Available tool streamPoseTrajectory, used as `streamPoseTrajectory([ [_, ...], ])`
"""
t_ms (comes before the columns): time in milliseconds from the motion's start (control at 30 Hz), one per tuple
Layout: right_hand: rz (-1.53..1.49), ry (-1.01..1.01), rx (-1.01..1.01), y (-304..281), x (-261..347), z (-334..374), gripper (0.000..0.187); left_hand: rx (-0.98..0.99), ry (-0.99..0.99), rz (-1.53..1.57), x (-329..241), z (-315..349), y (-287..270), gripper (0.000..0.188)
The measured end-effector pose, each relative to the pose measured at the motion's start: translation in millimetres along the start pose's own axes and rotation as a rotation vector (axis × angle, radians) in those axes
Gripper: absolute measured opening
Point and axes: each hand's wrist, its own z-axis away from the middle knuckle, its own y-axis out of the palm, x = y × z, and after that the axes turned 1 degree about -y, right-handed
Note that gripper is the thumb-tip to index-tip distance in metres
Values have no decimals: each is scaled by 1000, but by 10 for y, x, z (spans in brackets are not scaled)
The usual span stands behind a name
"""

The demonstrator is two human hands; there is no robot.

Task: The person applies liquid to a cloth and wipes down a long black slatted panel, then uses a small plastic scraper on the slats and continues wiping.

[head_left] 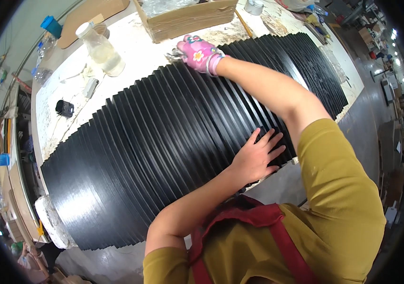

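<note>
A long row of glossy black flat strips (164, 128) lies overlapped like a fan across the table. My bare left hand (258, 158) rests on the strips near their close edge, fingers spread, holding nothing. At the far edge of the row is my right hand (199, 55), in a pink flowered glove. Its fingers are curled at a small greyish, crumpled-looking thing (175, 55), too blurred to name. My right forearm crosses over the strips and hides some of them.
Beyond the strips on the white table (138, 59) stand a cardboard box (188, 23), a clear bottle of pale liquid (101, 52) and a small metal can (254, 6). A black cup-like object (64, 108) lies at left. A white block (53, 222) sits by the left end.
</note>
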Motion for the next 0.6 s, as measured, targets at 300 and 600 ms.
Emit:
streamPoseTrajectory([
  [300,-414,-534,64,-413,1059,1080,22,309,-245,304,42,70,67,56],
  [600,-730,362,242,-697,669,-244,17,-45,-64,95,35,109,-190,63],
])
